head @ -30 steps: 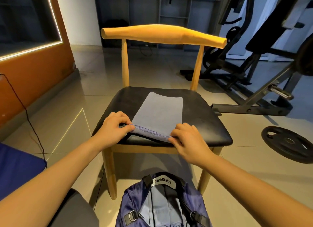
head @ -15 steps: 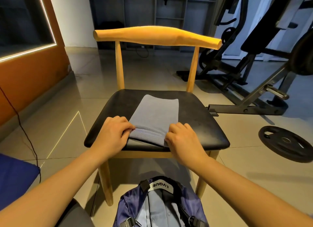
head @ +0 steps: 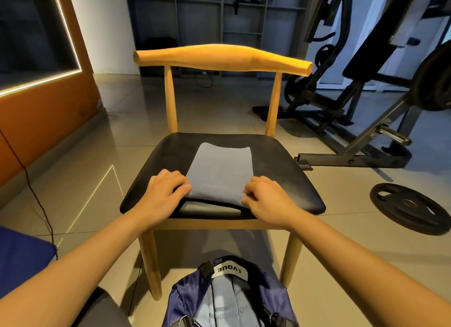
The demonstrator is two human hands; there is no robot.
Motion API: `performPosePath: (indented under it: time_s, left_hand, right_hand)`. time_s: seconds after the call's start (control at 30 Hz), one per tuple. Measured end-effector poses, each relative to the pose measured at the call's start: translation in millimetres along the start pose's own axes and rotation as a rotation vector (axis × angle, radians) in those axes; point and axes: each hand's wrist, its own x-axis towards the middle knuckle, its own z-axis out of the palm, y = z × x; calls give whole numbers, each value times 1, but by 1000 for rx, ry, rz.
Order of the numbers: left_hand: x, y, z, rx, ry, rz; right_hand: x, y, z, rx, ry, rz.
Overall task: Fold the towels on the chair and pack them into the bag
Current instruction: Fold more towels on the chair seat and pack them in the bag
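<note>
The left hand (head: 163,192) pinches the towel's (head: 219,170) near left corner, and the right hand (head: 266,199) pinches its near right corner; that near edge is raised off the seat, with a dark gap beneath; the rest lies flat mid-seat on the chair (head: 283,175), bare seat either side; the bag (head: 227,300) sits on the floor below the seat's front edge; a weight plate (head: 410,208) lies well right.

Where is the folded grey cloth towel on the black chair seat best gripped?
At its two near corners, from the chair's front edge, one hand per corner. The grey cloth towel lies as a strip running away from the person; its near edge is raised off the black chair seat, where the left hand and right hand pinch it.
</note>
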Motion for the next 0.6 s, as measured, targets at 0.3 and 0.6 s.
performPosePath:
  time_s: [0.3,0.6]
  left_hand:
    - [11,11,13,-124,220,-134]
    - [1,-7,5,137,62,212]
  right_hand:
    - [6,4,11,-127,310,-55]
    - [-3,17,10,-224,244,-278]
